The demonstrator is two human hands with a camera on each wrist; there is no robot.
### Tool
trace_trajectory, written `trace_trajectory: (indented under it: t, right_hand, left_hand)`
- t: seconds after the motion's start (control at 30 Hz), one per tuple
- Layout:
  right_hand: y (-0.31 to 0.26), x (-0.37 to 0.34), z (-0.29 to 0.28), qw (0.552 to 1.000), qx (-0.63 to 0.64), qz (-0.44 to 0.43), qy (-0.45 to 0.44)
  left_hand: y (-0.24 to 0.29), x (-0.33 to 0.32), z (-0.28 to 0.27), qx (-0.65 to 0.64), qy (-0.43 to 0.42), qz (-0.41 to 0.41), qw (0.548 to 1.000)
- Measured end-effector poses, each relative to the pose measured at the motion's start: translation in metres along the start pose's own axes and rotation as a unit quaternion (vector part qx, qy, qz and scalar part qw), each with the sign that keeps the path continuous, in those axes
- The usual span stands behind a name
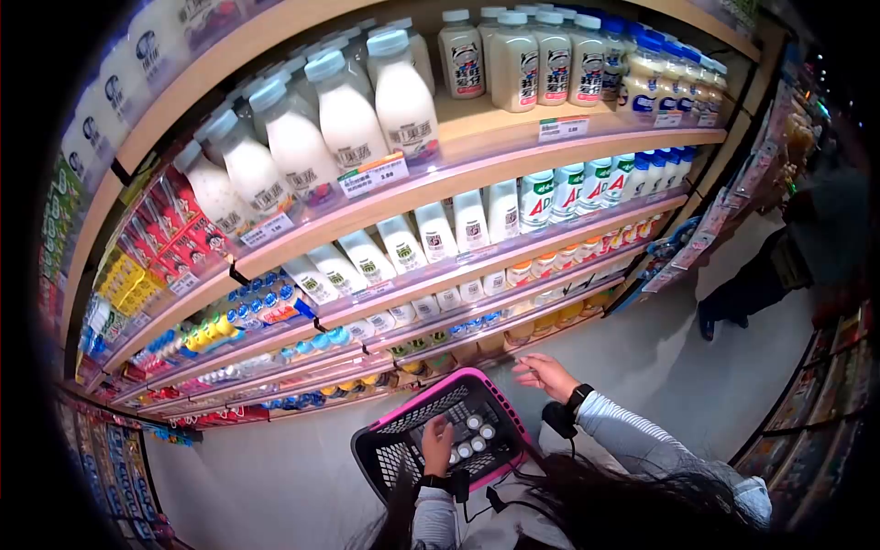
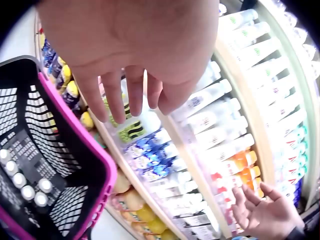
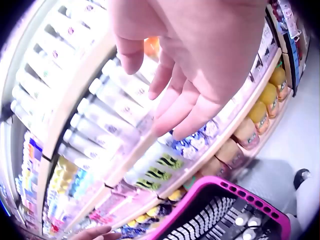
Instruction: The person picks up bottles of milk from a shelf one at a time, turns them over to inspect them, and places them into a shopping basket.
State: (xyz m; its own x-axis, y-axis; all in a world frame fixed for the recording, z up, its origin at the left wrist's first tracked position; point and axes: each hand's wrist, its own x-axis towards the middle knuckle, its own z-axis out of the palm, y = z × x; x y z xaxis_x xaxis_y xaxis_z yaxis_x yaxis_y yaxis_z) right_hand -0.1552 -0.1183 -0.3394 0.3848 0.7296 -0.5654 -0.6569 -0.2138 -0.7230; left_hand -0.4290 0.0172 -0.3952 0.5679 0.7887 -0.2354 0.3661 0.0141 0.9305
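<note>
My left hand [image 1: 438, 446] is held over the black shopping basket with a pink rim [image 1: 410, 404], empty, its fingers relaxed. In the left wrist view its fingers hang loosely, with shelf goods behind them. Several small white-capped bottles [image 1: 466, 451] stand inside the basket. My right hand [image 1: 547, 378] is raised beyond the basket's right corner, in front of the lower shelves. The right wrist view shows its fingers loosely bent and holding nothing; white bottles [image 3: 117, 102] stand on the shelf behind them.
A curved shelf unit [image 1: 477, 151] rises ahead, stocked with milky bottles [image 1: 353, 115] and green-and-white bottles [image 1: 568, 191]. Yellow-capped jars [image 3: 260, 112] line the bottom shelf. A person in dark clothes [image 1: 756, 275] stands in the aisle at the right. Grey floor [image 1: 247, 477] surrounds the basket.
</note>
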Motion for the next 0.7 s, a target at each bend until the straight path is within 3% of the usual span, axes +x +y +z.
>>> trace_trajectory:
  t: [0.23, 0.3, 0.43, 0.6, 0.7]
  right_hand:
    - [-0.091, -0.043, -0.006, 0.989, 0.03, -0.147, 0.019]
    - [-0.122, -0.06, -0.002, 0.982, 0.046, -0.179, 0.03]
    - [-0.186, -0.072, -0.009, 0.966, 0.052, -0.255, -0.014]
    - [-0.287, -0.093, -0.007, 0.926, -0.015, -0.376, -0.009]
    - [-0.343, -0.097, -0.005, 0.874, -0.076, -0.48, -0.023]
  left_hand:
    - [0.165, 0.038, -0.003, -0.071, -0.04, 0.157, 0.984]
    - [0.222, 0.046, 0.0, -0.13, -0.054, 0.13, 0.981]
    - [0.34, 0.049, 0.018, -0.103, -0.065, 0.286, 0.95]
    - [0.45, 0.054, 0.052, -0.12, -0.091, 0.376, 0.914]
    - [0.498, 0.072, 0.08, -0.114, -0.104, 0.414, 0.897]
